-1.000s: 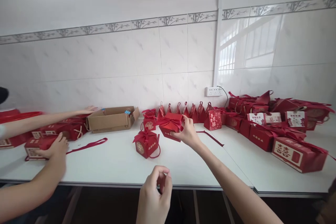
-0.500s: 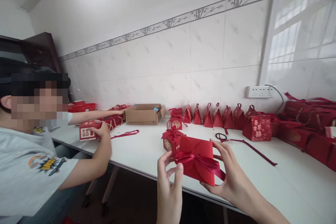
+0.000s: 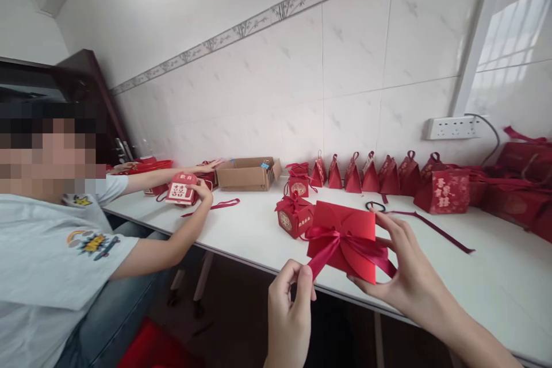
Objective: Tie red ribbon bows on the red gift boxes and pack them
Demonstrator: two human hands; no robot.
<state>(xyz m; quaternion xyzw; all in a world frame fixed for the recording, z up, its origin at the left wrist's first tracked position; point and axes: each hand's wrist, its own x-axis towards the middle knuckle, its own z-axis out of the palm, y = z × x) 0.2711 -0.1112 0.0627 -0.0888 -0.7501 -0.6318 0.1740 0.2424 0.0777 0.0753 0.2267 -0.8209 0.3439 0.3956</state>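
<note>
A bright red box (image 3: 360, 218) with a magenta ribbon bow (image 3: 340, 237) across its front is held above the table's front edge. My right hand (image 3: 401, 259) grips the box by its right side, fingers at the top corner and thumb below. Between thumb and fingers, my left hand (image 3: 293, 293) pinches the bow's lower left ribbon tail (image 3: 321, 260). Just behind the box, on the white table, sits a small red box with a gold emblem (image 3: 293, 217).
Red triangular boxes (image 3: 353, 175) line the wall beside a cardboard box (image 3: 244, 175). A black ring (image 3: 375, 206) and loose ribbon (image 3: 444, 231) lie at the right. At the left, a person (image 3: 99, 247) holds a red-and-white box (image 3: 181, 190).
My left hand has closed on the ribbon tail, now pulled down and left. The view has shifted, and the person's box shows more of its front.
</note>
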